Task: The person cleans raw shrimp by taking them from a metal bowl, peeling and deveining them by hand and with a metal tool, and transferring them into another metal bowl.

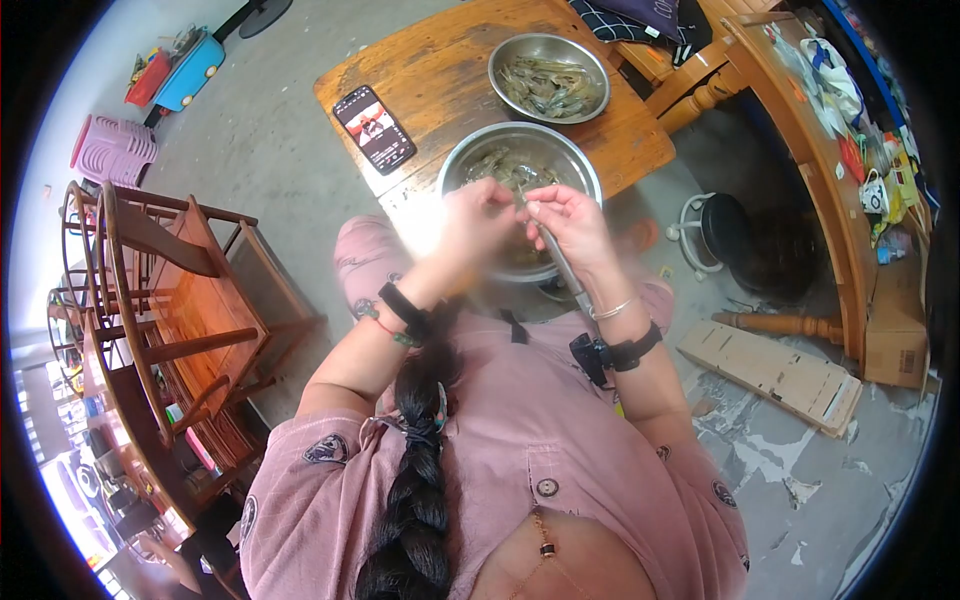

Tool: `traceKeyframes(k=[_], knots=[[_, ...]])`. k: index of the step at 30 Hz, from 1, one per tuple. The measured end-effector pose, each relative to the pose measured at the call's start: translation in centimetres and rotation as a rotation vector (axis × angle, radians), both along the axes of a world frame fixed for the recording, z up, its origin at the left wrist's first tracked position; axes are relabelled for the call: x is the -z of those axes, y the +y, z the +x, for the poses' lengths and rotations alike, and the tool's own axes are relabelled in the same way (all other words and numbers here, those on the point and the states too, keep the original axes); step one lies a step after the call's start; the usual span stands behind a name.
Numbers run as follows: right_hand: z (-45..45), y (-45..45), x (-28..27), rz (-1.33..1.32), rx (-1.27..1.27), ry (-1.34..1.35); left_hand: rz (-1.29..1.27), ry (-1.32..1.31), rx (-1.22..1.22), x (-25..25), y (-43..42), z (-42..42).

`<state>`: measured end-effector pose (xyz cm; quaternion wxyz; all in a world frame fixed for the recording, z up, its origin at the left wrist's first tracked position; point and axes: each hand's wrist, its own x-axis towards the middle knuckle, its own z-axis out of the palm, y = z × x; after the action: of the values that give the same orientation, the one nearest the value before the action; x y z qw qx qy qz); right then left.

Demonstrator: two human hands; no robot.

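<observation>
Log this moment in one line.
left hand: above near bowl; right hand: holding long grey tool, above near bowl; far bowl: on table; phone: lit

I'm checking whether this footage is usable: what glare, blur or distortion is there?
Head view: glare washes out the table beside the near bowl; light blows out at the lower left edge. Head view: the left hand looks hazy, the right hand somewhat crisper. Head view: wide-angle distortion, with dark corners.

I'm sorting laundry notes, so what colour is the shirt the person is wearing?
Dusty pink shirt, seen best in the head view.
</observation>
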<state>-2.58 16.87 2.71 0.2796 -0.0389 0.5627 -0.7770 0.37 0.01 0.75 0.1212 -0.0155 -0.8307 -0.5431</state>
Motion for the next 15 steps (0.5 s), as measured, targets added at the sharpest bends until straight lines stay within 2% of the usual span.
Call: traceKeyframes(k=[5, 15], knots=[[-0.3, 0.5, -0.7, 0.011, 0.019, -0.042, -0.047, 0.07, -0.017, 0.2, -0.2, 0.0], [-0.8, 1.7, -0.8, -0.018, 0.062, 0.001, -0.102, 0.029, -0.044, 1.3, -0.9, -0.4]])
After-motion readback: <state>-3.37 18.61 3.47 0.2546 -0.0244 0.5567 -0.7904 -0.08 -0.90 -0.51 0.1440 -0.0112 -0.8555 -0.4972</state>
